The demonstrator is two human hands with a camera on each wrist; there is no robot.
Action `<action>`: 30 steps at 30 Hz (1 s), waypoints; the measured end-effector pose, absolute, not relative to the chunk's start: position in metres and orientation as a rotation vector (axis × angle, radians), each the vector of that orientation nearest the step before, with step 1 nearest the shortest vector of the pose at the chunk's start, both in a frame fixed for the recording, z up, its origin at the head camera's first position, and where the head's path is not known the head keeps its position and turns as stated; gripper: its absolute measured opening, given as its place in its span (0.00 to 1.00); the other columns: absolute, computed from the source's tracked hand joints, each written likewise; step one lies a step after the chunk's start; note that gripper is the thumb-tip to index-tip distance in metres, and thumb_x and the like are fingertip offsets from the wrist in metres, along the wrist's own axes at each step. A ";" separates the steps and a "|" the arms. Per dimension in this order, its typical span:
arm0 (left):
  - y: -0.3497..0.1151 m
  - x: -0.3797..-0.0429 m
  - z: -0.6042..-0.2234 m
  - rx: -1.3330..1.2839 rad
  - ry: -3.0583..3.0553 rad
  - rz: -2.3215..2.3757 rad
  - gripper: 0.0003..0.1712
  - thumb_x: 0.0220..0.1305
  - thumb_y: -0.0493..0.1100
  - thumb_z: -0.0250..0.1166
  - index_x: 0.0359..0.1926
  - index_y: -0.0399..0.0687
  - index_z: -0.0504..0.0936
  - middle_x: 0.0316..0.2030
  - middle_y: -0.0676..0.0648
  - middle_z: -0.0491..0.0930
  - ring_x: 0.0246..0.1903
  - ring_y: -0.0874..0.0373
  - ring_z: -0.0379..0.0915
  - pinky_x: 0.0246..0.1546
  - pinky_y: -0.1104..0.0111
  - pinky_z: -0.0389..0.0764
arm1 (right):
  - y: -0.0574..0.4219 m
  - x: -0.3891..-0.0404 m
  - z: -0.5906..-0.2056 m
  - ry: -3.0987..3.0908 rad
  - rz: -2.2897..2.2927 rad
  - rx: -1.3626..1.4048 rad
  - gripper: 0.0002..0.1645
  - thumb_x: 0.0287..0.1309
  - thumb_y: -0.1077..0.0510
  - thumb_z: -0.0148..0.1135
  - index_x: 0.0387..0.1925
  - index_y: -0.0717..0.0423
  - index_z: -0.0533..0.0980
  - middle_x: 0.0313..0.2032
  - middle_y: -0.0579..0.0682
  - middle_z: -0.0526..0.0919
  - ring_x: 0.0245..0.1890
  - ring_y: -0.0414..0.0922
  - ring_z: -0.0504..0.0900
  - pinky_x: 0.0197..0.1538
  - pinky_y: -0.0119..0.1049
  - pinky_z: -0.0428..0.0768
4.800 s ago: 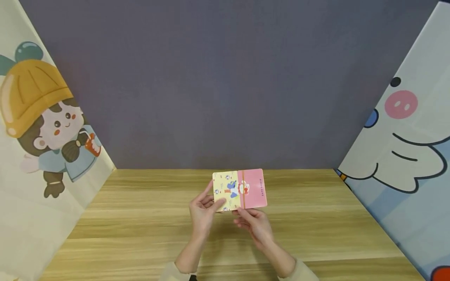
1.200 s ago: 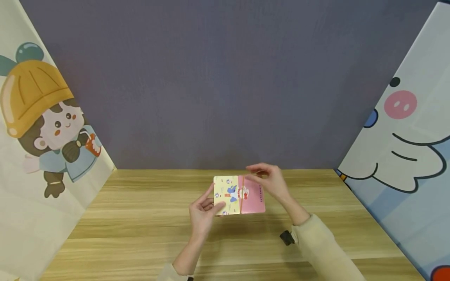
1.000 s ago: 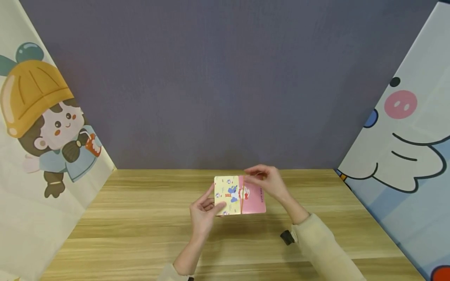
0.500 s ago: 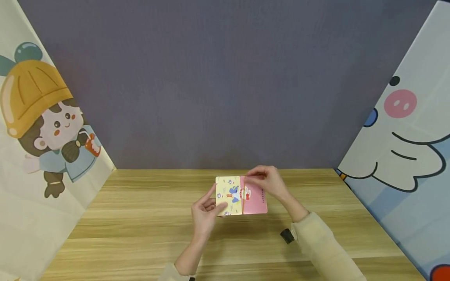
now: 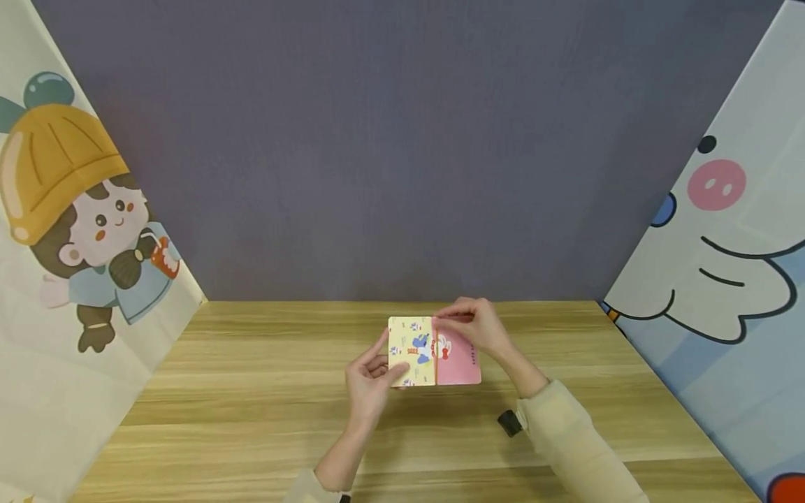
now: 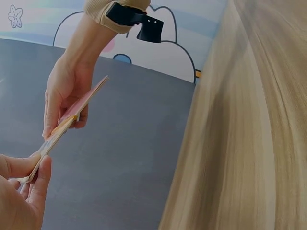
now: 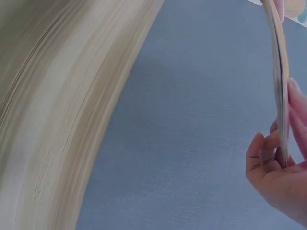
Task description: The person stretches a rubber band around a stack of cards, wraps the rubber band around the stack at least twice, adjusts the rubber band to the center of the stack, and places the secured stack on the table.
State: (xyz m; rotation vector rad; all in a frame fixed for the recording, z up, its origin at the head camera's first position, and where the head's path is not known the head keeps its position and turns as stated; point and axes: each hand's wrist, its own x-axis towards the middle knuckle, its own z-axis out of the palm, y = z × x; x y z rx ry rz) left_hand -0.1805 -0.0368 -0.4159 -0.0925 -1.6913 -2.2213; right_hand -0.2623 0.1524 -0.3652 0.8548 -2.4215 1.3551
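A small notebook [image 5: 460, 369], yellow with a cartoon on its left part and pink on its right, is held up over the table. Near the border of the two colours an orange-brown rubber band [image 5: 437, 370] crosses it. My left hand [image 5: 366, 392] grips the yellow end, thumb on the front. At the top edge, right by the band, my right hand [image 5: 486, 330] pinches with thumb and fingertips, overlapping the band's upper end. Seen edge-on in the left wrist view, the notebook [image 6: 97, 91] is thin. The right wrist view shows its page edges [image 7: 278, 57] between thumb and curled fingers.
Below is a wood-grain table [image 5: 251, 419]. A dark grey panel [image 5: 402, 154] rises at its back edge. Side panels printed with a cartoon child [image 5: 113, 216] and a white cartoon animal [image 5: 742, 279] flank it. A black device [image 5: 510, 423] sits at the right cuff.
Since the oldest frame, my right hand has gone from the notebook's bottom edge to its top. The band now lies closer to the colour border. Lately the notebook has shifted slightly right.
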 end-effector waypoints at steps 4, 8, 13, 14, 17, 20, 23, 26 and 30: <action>-0.037 -0.181 -0.416 -0.092 -1.683 -2.205 0.35 0.37 0.22 0.67 0.52 0.37 0.72 0.28 0.31 0.78 0.16 0.61 0.73 0.17 0.69 0.80 | 0.154 -0.261 -0.364 -2.449 1.426 0.781 0.12 0.44 0.58 0.68 0.33 0.60 0.81 0.27 0.50 0.82 0.23 0.40 0.77 0.23 0.28 0.77; -0.037 -0.182 -0.415 -0.075 -1.692 -2.178 0.34 0.36 0.23 0.68 0.51 0.38 0.74 0.27 0.32 0.79 0.17 0.62 0.72 0.18 0.74 0.79 | 0.155 -0.255 -0.355 -2.447 1.523 0.707 0.10 0.44 0.63 0.67 0.32 0.64 0.80 0.30 0.55 0.82 0.25 0.41 0.78 0.23 0.28 0.77; -0.037 -0.182 -0.415 -0.083 -1.691 -2.182 0.34 0.36 0.23 0.68 0.51 0.38 0.73 0.27 0.31 0.79 0.17 0.61 0.73 0.18 0.72 0.80 | 0.149 -0.242 -0.338 -2.470 1.489 0.736 0.08 0.45 0.68 0.64 0.31 0.69 0.78 0.29 0.59 0.82 0.24 0.43 0.78 0.23 0.28 0.78; -0.037 -0.182 -0.415 -0.083 -1.689 -2.185 0.35 0.36 0.22 0.68 0.52 0.38 0.73 0.27 0.31 0.79 0.17 0.61 0.73 0.17 0.71 0.80 | 0.149 -0.241 -0.338 -2.469 1.487 0.737 0.08 0.44 0.68 0.65 0.31 0.68 0.79 0.29 0.59 0.82 0.24 0.42 0.78 0.23 0.28 0.77; -0.037 -0.181 -0.415 -0.092 -1.684 -2.191 0.35 0.36 0.22 0.68 0.52 0.38 0.73 0.27 0.31 0.79 0.17 0.60 0.73 0.17 0.70 0.80 | 0.146 -0.241 -0.338 -2.451 1.492 0.757 0.07 0.43 0.69 0.65 0.30 0.67 0.79 0.28 0.58 0.82 0.24 0.42 0.79 0.24 0.28 0.78; -0.036 -0.181 -0.416 -0.111 -1.695 -2.178 0.34 0.36 0.23 0.68 0.52 0.38 0.73 0.27 0.32 0.79 0.17 0.61 0.72 0.17 0.74 0.79 | 0.143 -0.241 -0.339 -2.438 1.498 0.795 0.07 0.42 0.69 0.66 0.29 0.67 0.80 0.27 0.58 0.82 0.24 0.43 0.79 0.26 0.28 0.79; -0.035 -0.180 -0.417 -0.119 -1.714 -2.155 0.34 0.36 0.24 0.69 0.51 0.38 0.74 0.26 0.32 0.79 0.17 0.62 0.72 0.17 0.78 0.76 | 0.141 -0.240 -0.340 -2.437 1.473 0.837 0.08 0.41 0.69 0.66 0.29 0.67 0.80 0.26 0.57 0.81 0.23 0.44 0.78 0.26 0.29 0.80; -0.035 -0.181 -0.418 -0.106 -1.712 -2.161 0.34 0.36 0.23 0.68 0.51 0.38 0.74 0.27 0.32 0.79 0.17 0.61 0.72 0.17 0.76 0.78 | 0.141 -0.240 -0.339 -2.442 1.441 0.850 0.09 0.41 0.69 0.66 0.30 0.67 0.80 0.26 0.57 0.81 0.23 0.45 0.78 0.26 0.29 0.79; -0.036 -0.181 -0.417 -0.098 -1.700 -2.185 0.34 0.37 0.23 0.68 0.52 0.39 0.73 0.28 0.31 0.79 0.17 0.60 0.73 0.17 0.71 0.80 | 0.145 -0.241 -0.337 -2.452 1.472 0.840 0.10 0.43 0.68 0.65 0.32 0.67 0.79 0.29 0.57 0.82 0.26 0.44 0.80 0.28 0.30 0.80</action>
